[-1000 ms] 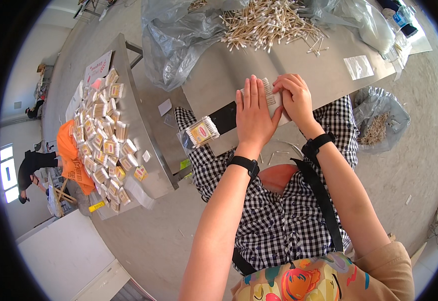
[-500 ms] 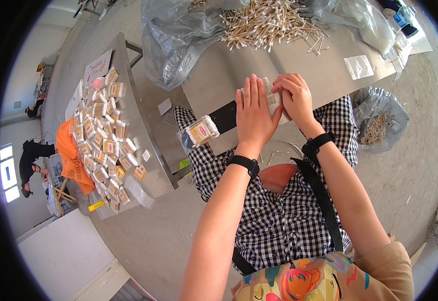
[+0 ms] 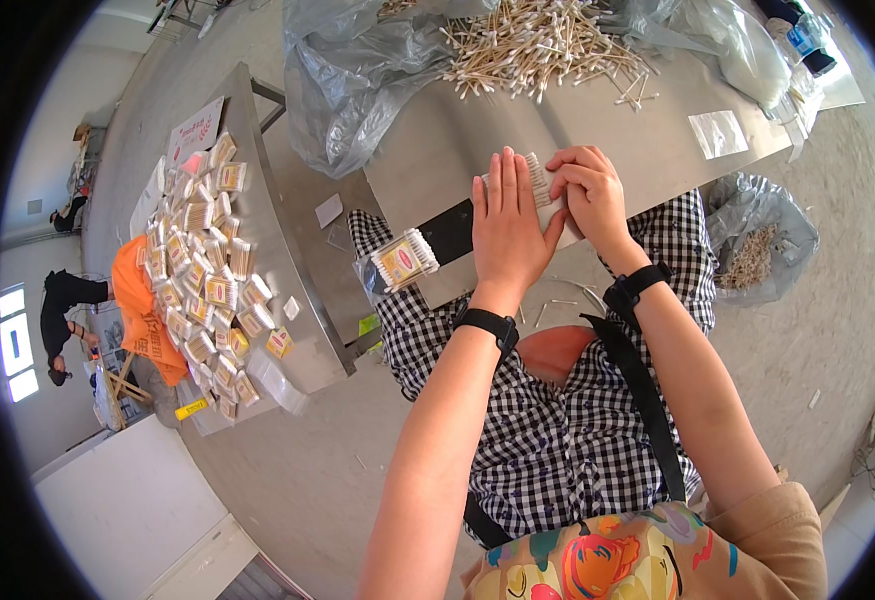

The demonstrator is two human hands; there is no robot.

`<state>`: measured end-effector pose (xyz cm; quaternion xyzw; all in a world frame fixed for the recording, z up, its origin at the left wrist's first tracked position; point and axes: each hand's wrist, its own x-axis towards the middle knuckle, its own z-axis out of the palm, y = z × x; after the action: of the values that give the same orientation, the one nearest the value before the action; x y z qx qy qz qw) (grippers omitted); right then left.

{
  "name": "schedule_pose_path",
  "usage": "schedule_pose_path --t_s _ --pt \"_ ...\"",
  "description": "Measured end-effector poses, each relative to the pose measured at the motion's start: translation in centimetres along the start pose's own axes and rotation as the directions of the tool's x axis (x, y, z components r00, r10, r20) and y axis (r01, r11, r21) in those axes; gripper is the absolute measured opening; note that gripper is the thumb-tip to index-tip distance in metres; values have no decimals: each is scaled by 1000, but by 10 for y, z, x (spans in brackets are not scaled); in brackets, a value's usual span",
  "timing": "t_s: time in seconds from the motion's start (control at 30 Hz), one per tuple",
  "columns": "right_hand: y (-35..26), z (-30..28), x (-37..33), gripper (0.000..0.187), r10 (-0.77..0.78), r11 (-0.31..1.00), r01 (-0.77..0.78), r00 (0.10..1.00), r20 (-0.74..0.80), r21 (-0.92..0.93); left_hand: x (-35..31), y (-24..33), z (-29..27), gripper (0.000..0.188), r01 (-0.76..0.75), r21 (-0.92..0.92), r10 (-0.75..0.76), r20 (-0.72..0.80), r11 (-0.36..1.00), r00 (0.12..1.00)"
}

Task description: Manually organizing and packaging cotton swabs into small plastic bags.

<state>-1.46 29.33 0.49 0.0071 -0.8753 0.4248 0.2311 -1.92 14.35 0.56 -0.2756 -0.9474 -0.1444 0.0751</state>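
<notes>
My left hand [image 3: 509, 238] lies flat, fingers stretched out together, over a row of cotton swabs [image 3: 538, 180] at the table's near edge. White swab tips show beside its index finger. Close by on the right, my right hand [image 3: 594, 200] has its fingers bent in at the row's right side, by a whitish edge; what they pinch is hidden. To the left, a filled clear pack of cotton swabs [image 3: 404, 262] with a yellow label sits at the end of a black strip [image 3: 447, 234].
A loose heap of cotton swabs [image 3: 542, 50] spreads at the table's back beside grey plastic bags [image 3: 342, 90]. An empty clear bag [image 3: 717, 134] lies at right. Many packs [image 3: 197, 265] cover the left table. A bag of swabs [image 3: 757, 245] stands on the floor.
My right hand's fingers have shifted slightly right, away from my left hand, showing more of the swab row. My left hand stays in place. A person at far left has moved a little.
</notes>
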Motion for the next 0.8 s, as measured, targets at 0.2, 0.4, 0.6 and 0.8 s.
schedule_pose_path --t_s 0.2,0.4,0.6,0.8 --pt "0 0 0 18 5 1000 -5 1000 3 -3 0 0 0 84 -1 -5 1 -3 1000 1000" --pt "0 1 1 18 9 1000 -8 1000 -27 27 0 0 0 84 -2 3 2 -2 1000 1000" --pt "2 3 1 17 17 1000 -16 999 -45 26 1 0 -1 84 -1 13 1 4 1000 1000" --pt "1 1 0 18 13 1000 -13 1000 -8 -15 1 0 0 84 0 7 0 9 1000 1000"
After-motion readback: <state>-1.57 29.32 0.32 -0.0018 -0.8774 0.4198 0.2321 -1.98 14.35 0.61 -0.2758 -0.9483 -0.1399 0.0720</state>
